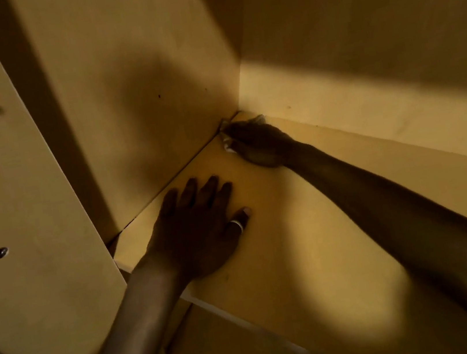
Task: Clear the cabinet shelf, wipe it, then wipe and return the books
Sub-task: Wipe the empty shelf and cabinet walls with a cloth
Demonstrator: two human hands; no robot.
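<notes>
The person is reaching both arms into a yellow wooden cabinet. The left hand (200, 227) is lying flat on the shelf (311, 241), near its front edge. Its fingers are straight and spread a little, and they are holding nothing. A pale ring (238, 224) is sitting on its thumb. The right hand (255, 146) is pushed far back into the corner, where the shelf is meeting the side wall (136, 85) and the back wall (363, 81). Its fingers are curling down around a small pale cloth (226, 143), and only little bits of the cloth are peeking out by the fingertips. The hand is pressing it onto the shelf. The two hands are well apart. It is dim in there, and dark shadows are lying across the side wall. The shelf is looking bare around the hands.
</notes>
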